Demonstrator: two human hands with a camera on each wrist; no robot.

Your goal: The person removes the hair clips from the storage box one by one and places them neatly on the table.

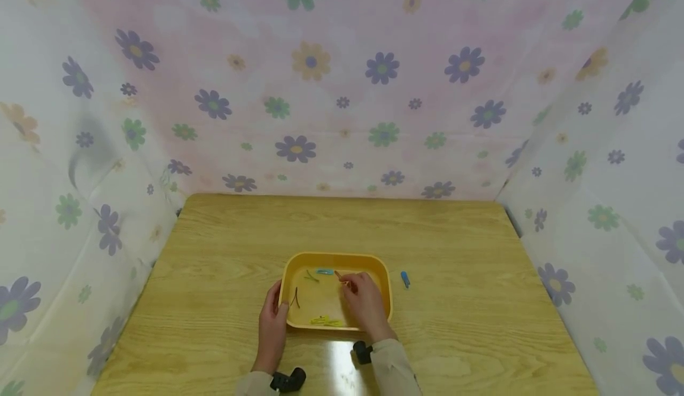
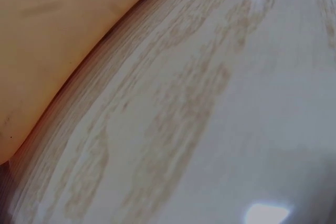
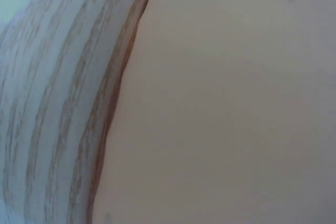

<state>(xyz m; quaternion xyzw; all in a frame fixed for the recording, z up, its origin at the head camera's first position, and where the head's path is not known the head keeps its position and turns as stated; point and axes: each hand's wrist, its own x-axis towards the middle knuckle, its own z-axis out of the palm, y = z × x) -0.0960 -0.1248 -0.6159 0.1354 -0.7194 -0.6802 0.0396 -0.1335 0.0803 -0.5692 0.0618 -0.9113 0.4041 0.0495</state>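
In the head view a yellow tray (image 1: 336,328) lies on the wooden table. My left hand (image 1: 272,325) grips its left rim, thumb over the edge and fingers along the outside. Over the tray's right half, my right hand (image 1: 366,304) pinches a small reddish-brown hairpin (image 1: 338,275) at its fingertips. Just left of that lies a light blue snap clip (image 1: 324,272). Beside it is a green hairpin (image 1: 312,276), and a dark hairpin (image 1: 296,297) lies near the left wall. Yellow clips (image 1: 325,321) lie along the near side.
A blue clip (image 1: 405,279) lies on the table (image 1: 459,325) to the right of the tray. Flower-patterned sheets (image 1: 342,87) enclose the table at the back and both sides. Both wrist views show wood grain beside a smooth tan surface close to the lens.
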